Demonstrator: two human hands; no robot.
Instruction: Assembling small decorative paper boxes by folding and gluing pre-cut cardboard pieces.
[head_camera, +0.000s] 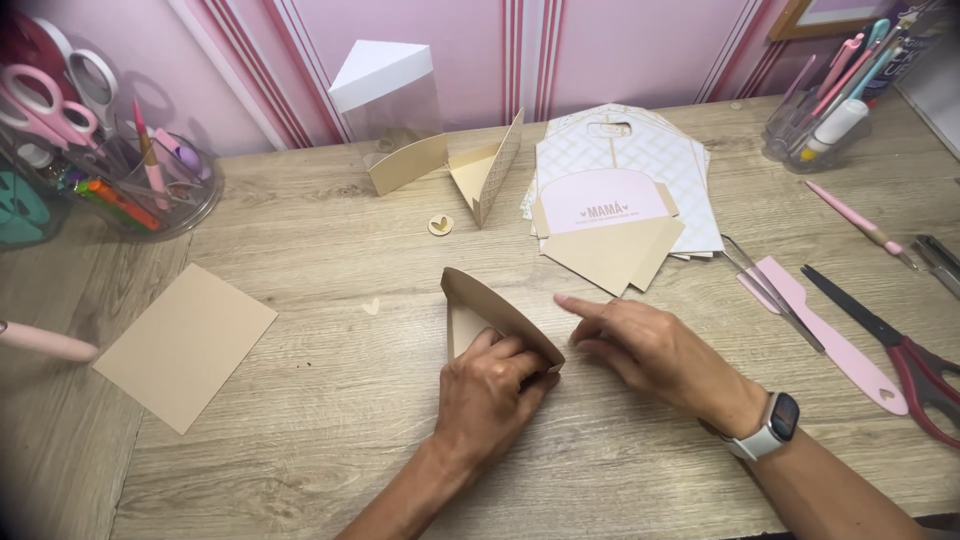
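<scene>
Head view looks down on a wooden counter (330, 470) where both hands work a folded tan card wedge (492, 312). It stands near the counter's middle, its curved long edge running from upper left, away from the person, down to lower right. The left hand (492, 385) is closed on the near end, fingers curled over the card's inner flap. The right hand (655, 350) lies just to the wedge's right, holding nothing, forefinger stretched leftward toward the curved wall, though contact cannot be told. So the left hand is the nearer. A flat tan sheet (185, 345) lies well apart to the left; pink-handled scissors (905, 355) lie far right.
</scene>
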